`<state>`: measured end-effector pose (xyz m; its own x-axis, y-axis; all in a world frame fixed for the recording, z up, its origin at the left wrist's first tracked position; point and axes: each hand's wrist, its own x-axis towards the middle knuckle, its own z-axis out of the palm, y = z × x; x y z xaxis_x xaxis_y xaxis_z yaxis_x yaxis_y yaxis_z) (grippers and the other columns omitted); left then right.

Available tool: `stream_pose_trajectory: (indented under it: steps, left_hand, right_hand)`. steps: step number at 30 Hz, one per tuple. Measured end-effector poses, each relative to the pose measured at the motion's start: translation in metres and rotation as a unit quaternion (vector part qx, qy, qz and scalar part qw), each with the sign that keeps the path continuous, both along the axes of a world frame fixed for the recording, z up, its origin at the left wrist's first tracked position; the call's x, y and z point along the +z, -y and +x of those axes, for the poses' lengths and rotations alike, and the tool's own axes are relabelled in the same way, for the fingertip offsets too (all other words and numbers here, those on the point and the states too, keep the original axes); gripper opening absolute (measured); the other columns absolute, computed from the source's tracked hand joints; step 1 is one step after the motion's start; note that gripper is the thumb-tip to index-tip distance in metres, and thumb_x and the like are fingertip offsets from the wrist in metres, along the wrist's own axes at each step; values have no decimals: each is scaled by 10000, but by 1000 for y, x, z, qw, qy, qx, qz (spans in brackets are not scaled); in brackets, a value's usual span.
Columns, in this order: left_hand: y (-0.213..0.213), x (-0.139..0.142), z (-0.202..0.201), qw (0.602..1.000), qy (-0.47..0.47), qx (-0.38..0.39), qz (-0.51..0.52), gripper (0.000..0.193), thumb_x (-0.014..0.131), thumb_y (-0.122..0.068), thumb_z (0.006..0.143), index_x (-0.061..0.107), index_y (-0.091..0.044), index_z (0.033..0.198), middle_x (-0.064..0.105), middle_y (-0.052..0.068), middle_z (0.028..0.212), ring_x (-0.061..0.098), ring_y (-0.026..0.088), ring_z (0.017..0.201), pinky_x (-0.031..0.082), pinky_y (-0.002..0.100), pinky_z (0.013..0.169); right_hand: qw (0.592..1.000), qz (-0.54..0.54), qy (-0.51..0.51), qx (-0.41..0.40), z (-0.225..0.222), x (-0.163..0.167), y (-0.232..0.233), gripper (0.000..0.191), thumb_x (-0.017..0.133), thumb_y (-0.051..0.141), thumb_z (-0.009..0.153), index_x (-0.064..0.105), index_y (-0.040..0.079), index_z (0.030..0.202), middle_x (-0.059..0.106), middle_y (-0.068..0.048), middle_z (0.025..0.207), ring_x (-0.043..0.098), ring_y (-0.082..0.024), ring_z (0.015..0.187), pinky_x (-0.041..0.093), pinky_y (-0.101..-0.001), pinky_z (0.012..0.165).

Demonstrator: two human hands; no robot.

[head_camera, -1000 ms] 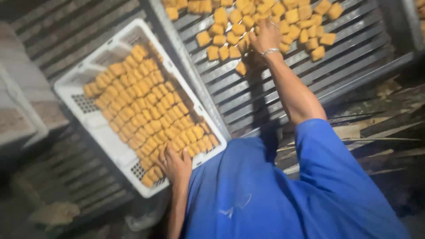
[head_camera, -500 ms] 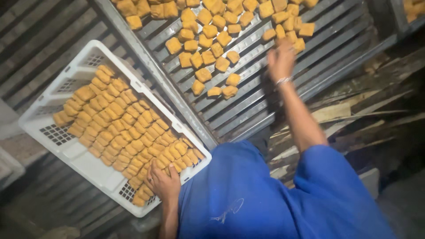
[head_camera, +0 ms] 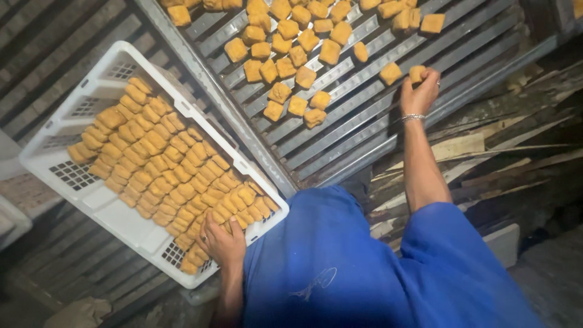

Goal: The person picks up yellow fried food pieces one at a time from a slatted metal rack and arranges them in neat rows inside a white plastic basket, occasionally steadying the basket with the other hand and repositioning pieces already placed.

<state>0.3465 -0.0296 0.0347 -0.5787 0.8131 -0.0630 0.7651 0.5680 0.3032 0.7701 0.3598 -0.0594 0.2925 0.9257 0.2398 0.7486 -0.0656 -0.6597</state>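
A white plastic crate (head_camera: 115, 214) on my left holds rows of golden-brown fried blocks (head_camera: 164, 164). My left hand (head_camera: 221, 241) lies flat on the blocks at the crate's near corner, fingers apart. A grey metal slatted rack (head_camera: 364, 124) stretches ahead, with several of the same blocks (head_camera: 291, 51) scattered on it. My right hand (head_camera: 420, 91), with a bracelet at the wrist, is stretched out over the rack's right part, its fingers closed around one block (head_camera: 418, 73). Another loose block (head_camera: 390, 73) lies just left of that hand.
Rough wooden planks (head_camera: 492, 152) are piled to the right of the rack. Dark slats (head_camera: 48, 42) run under and beyond the crate. The edge of another white crate (head_camera: 11, 222) shows at far left. My blue shirt (head_camera: 340, 267) fills the bottom of the view.
My right hand has moved away from the dense pile toward the rack's near right part and closed on a single block. My left hand has stayed at the crate's corner.
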Motion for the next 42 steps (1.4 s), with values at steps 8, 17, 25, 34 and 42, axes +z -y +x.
stream_pose_trajectory:
  steps: [8, 17, 25, 34, 42]
  left_hand:
    - [2, -3, -1, 1000, -8, 11, -27, 668, 665, -364, 939, 465, 17, 1450, 596, 228, 1397, 489, 383, 1369, 245, 588, 1191]
    - [0, -1, 0, 1000, -24, 9, -7, 669, 672, -345, 923, 475, 19, 1449, 613, 221, 1379, 501, 372, 1355, 261, 590, 1177]
    - [-5, 12, 3, 1000, -17, -1, -3, 633, 670, -322, 934, 497, 22, 1437, 623, 235, 1378, 505, 380, 1353, 283, 566, 1170]
    - [-10, 7, 0, 999, -20, 26, -6, 634, 670, -339, 917, 503, 7, 1421, 618, 207, 1376, 519, 357, 1346, 288, 584, 1178]
    - [-13, 9, 0, 999, -35, 30, 6, 605, 671, -331, 909, 527, -17, 1406, 630, 189, 1348, 512, 355, 1330, 297, 591, 1174]
  right_hand:
    - [990, -71, 118, 41, 20, 2, 1, 262, 722, 30, 900, 546, 8, 1093, 644, -217, 1070, 626, -434, 1020, 517, -498, 899]
    - [978, -111, 74, 160, -19, 8, -5, 454, 836, 122, 876, 536, 5, 1196, 639, -233, 1117, 619, -445, 1050, 497, -499, 901]
    - [989, 45, 50, 131, -70, 4, -37, 610, 879, 84, 851, 468, -21, 1289, 524, -288, 1252, 552, -468, 1140, 467, -484, 978]
    - [953, 123, 35, 275, -113, 6, -82, 671, 882, -8, 856, 406, 42, 1326, 429, -248, 1421, 498, -441, 1321, 444, -508, 1121]
    - [950, 43, 45, 306, -121, -1, -99, 715, 870, -28, 868, 401, 51, 1402, 453, -241, 1433, 504, -435, 1324, 461, -485, 1116]
